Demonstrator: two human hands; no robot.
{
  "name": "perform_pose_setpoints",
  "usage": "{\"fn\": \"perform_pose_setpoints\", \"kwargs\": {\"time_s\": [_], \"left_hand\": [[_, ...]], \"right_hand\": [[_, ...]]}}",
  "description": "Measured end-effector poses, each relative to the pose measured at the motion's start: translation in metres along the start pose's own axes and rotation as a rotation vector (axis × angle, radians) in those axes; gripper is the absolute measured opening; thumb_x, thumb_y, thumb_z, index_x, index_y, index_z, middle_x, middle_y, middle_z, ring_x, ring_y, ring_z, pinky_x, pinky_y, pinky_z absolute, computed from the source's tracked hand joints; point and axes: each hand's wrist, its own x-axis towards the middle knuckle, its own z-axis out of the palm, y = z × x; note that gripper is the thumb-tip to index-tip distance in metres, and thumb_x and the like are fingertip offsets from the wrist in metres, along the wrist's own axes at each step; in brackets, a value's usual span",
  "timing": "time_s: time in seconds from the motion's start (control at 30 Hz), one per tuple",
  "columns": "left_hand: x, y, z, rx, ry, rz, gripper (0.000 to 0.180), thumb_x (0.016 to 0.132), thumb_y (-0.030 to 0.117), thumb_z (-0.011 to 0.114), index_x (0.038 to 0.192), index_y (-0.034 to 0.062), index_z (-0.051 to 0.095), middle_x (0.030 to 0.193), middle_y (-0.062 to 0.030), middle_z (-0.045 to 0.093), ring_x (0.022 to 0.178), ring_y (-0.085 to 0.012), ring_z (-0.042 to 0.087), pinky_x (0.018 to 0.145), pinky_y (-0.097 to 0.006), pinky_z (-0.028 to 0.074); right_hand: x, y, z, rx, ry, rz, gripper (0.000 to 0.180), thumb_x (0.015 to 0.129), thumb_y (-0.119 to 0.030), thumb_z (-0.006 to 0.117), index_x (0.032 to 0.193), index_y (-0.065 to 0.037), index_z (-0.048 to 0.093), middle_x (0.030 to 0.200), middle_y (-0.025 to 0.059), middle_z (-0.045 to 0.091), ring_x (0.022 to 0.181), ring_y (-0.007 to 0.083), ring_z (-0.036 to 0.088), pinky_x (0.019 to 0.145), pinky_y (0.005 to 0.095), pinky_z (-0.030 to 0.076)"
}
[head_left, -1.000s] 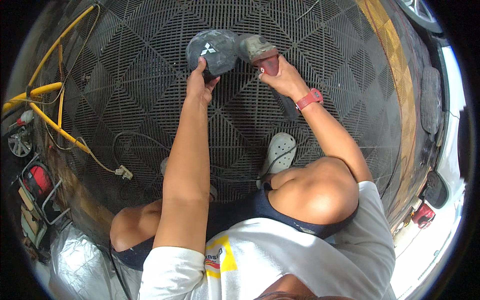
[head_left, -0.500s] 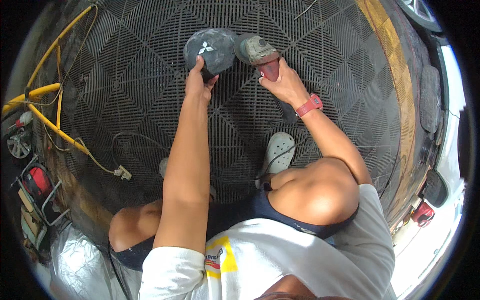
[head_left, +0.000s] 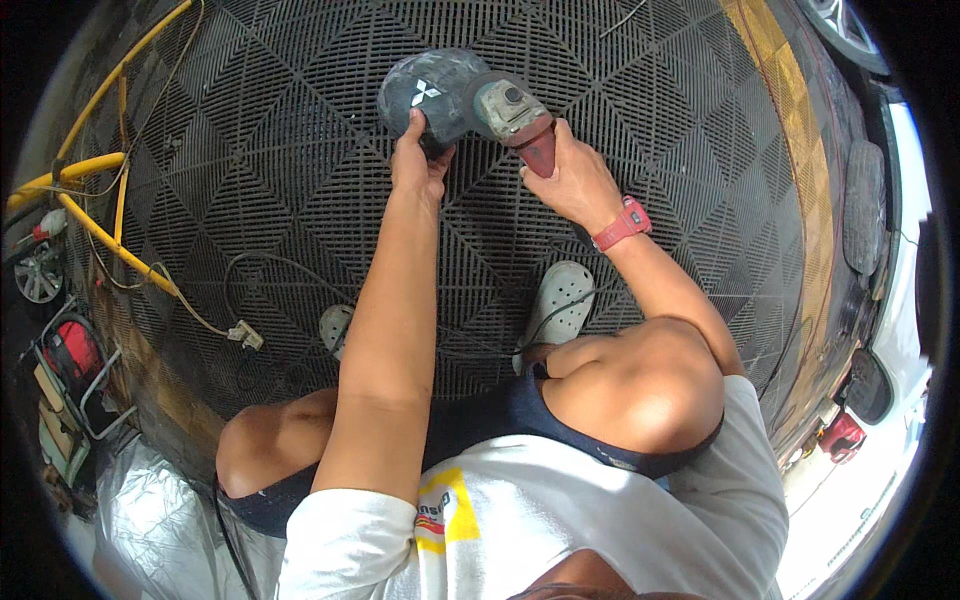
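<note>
Out in front of me, my left hand [head_left: 418, 168] grips the near edge of a scuffed dark grey, rounded cover [head_left: 405, 95] with a silver emblem. Its thumb lies on top, and the other fingers go underneath. My right hand [head_left: 580, 180] is closed around the red body of an angle grinder [head_left: 515, 112] with a worn metal head. The grinder's round disc [head_left: 480, 98] overlaps the cover's right edge; whether it touches cannot be made out. A red watch is on my right wrist.
Black slatted floor tiles [head_left: 300, 190] lie below, with a yellow band at right. A yellow metal frame [head_left: 120, 200] stands at left, near a cord with a plug [head_left: 245, 336]. A cable runs by my right clog [head_left: 562, 305]. A white car [head_left: 900, 300] is at far right.
The cover has shifted slightly right in my left hand. The grinder's head has swung, and its disc now overlaps the cover's right edge more.
</note>
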Motion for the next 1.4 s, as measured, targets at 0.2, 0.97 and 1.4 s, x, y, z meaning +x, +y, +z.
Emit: {"fn": "perform_pose_setpoints", "kwargs": {"time_s": [0.2, 0.97, 1.4], "left_hand": [[0.001, -0.005, -0.003, 0.007, -0.005, -0.012, 0.067, 0.105, 0.051, 0.072, 0.153, 0.0087, 0.053, 0.147, -0.012, 0.057, 0.129, -0.0287, 0.057, 0.102, -0.043, 0.056], [0.001, 0.038, -0.011, 0.847, 0.015, 0.328, 0.08, 0.097, 0.039, 0.084, 0.159, 0.0039, 0.048, 0.151, -0.0223, 0.061, 0.138, -0.0344, 0.061, 0.115, -0.046, 0.047], [0.017, 0.002, -0.015, 0.744, 0.089, 0.333, 0.079, 0.098, 0.037, 0.083, 0.158, 0.0066, 0.041, 0.154, -0.0273, 0.055, 0.139, -0.0385, 0.058, 0.115, -0.047, 0.046]], "right_hand": [[0.007, 0.007, -0.006, 0.002, 0.027, 0.109, 0.057, 0.087, -0.027, 0.079, 0.126, 0.003, 0.051, 0.1, 0.0333, 0.073, 0.098, 0.0539, 0.071, 0.087, 0.0596, 0.057], [-0.024, 0.027, 0.003, 0.069, 0.074, 0.092, 0.057, 0.085, -0.029, 0.08, 0.121, 0.003, 0.051, 0.099, 0.0341, 0.073, 0.098, 0.055, 0.071, 0.087, 0.0601, 0.057], [-0.02, 0.033, 0.009, 0.085, 0.113, 0.143, 0.058, 0.086, -0.031, 0.08, 0.123, 0.003, 0.051, 0.104, 0.0346, 0.073, 0.101, 0.0541, 0.071, 0.089, 0.0593, 0.057]]}}
